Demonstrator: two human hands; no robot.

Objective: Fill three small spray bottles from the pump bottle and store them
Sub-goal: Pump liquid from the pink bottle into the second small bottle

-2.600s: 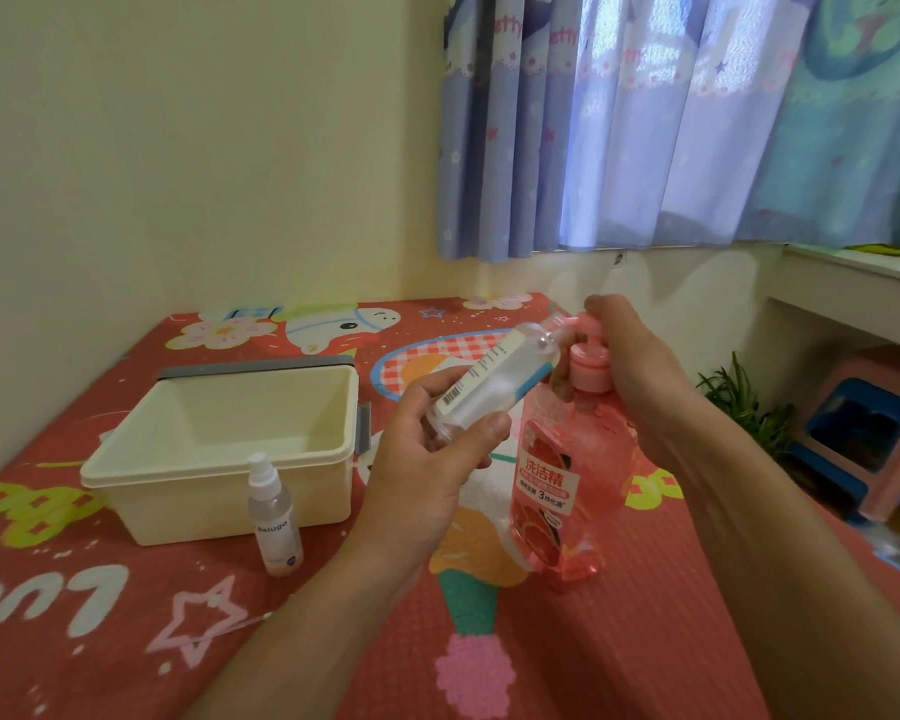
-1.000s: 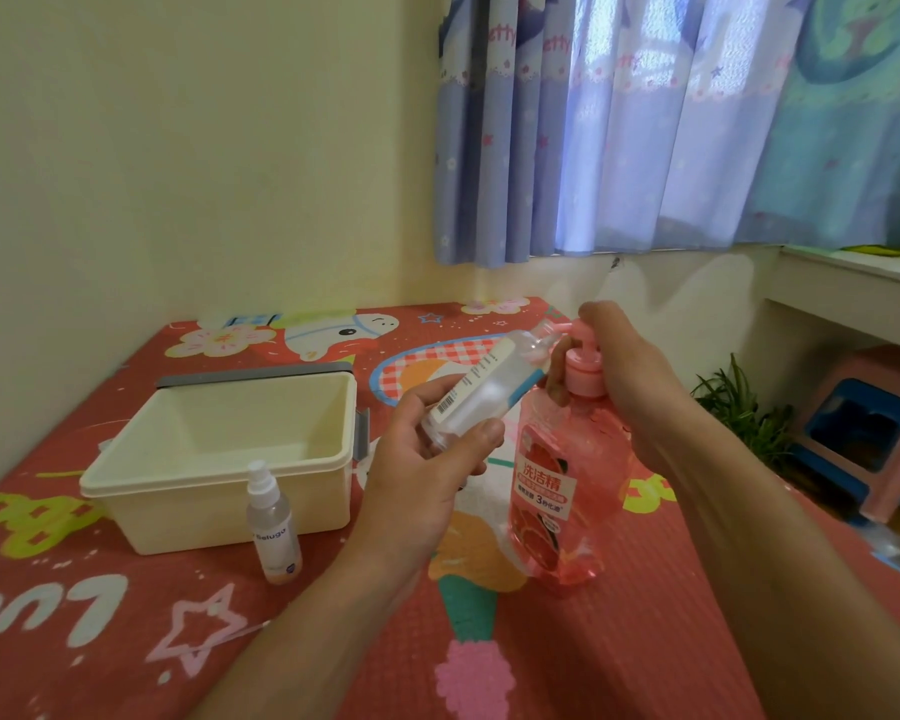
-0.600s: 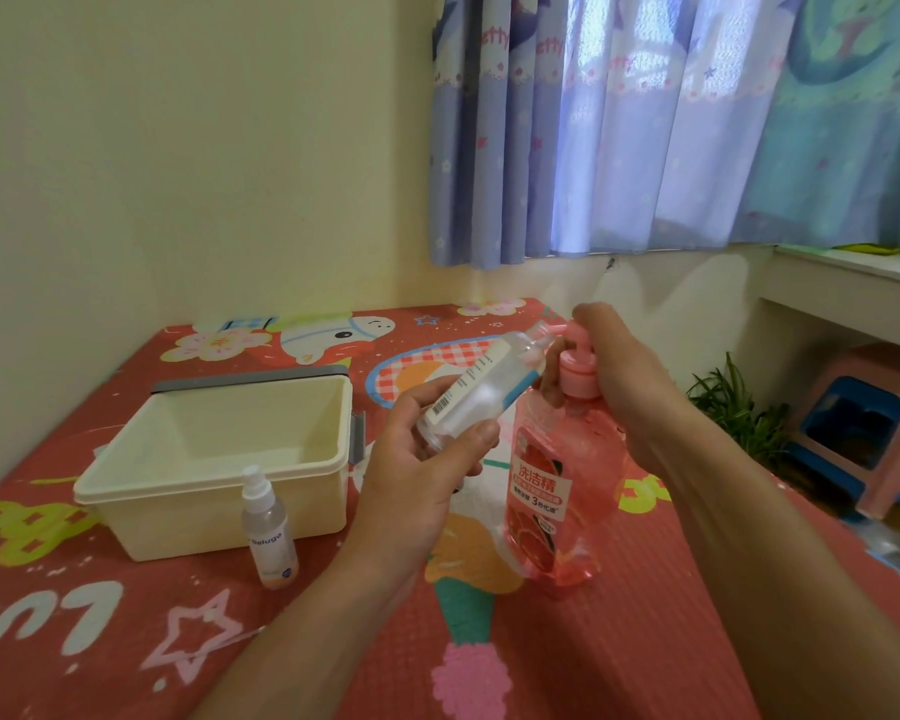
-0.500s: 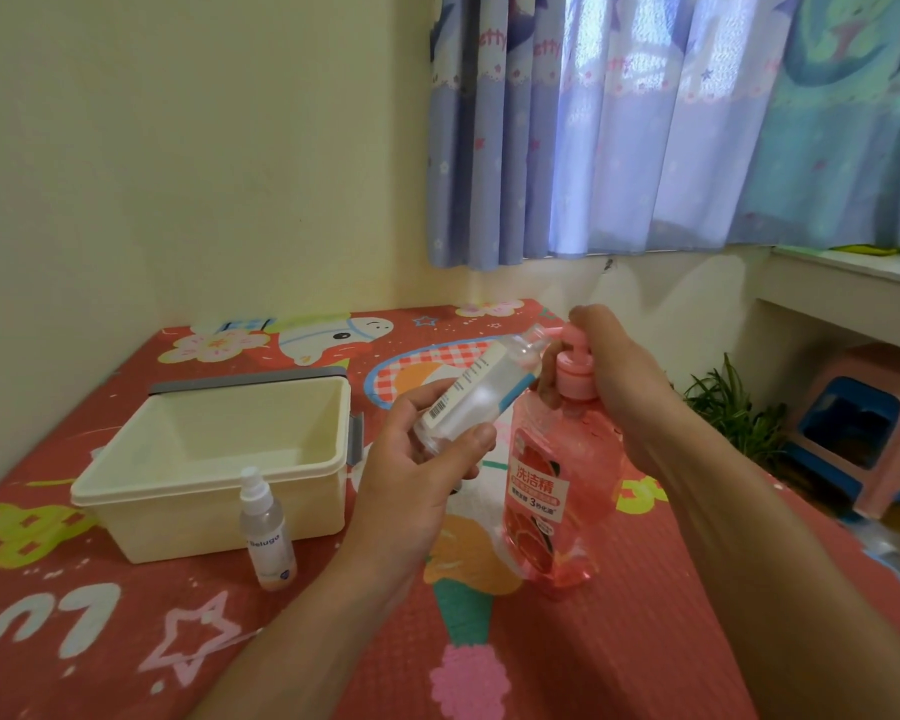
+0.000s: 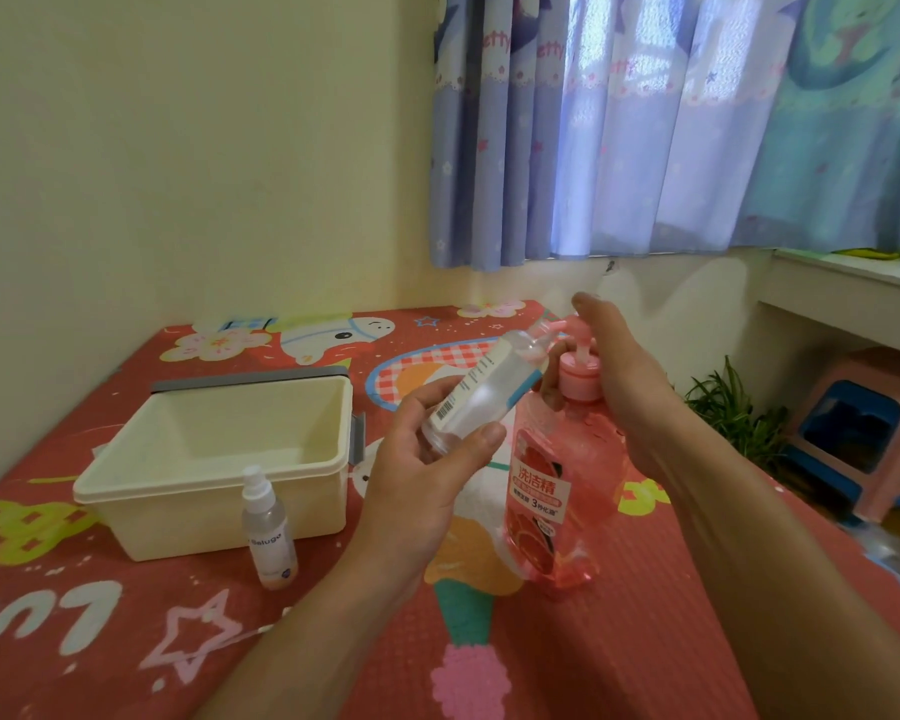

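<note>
Two hands at the pump, one small bottle tipped to the nozzle

Both bare forearms reach in from the bottom edge over a red cartoon-print mat [image 5: 645, 641]. The left grip [image 5: 427, 475] is raised off the mat. Its thumb on the near side and its fingers on the far side curl round the lower half of a small clear bottle [image 5: 481, 397], holding it in the air. The bottle's long axis runs on a slant, with the base down and left in the palm and the neck up and right, right at the pink nozzle. A barcode label runs along its side. Left of that wrist, a second spray bottle [image 5: 267, 532] stands upright on the mat with its white spray top on, just in front of the bin.

Just beyond the left grip, the pink pump bottle [image 5: 562, 491] stands upright on the mat, its nozzle pointing left toward the small bottle's neck. The right grip [image 5: 619, 376] comes in from the right and sits over the pump head. Its fingers are fairly straight and laid across the top, and its thumb hangs down beside the pink collar, so the hand rests there rather than wrapping round anything. A short length of pump stem shows below the head.

Farther left, the cream bin [image 5: 178, 527] sits open-topped, with a grey lid [image 5: 250, 377] along its far rim. Behind the mat's right edge are a green plant [image 5: 723, 413] and a pink stool [image 5: 853, 402], and a blue curtain [image 5: 619, 122] hangs above.
</note>
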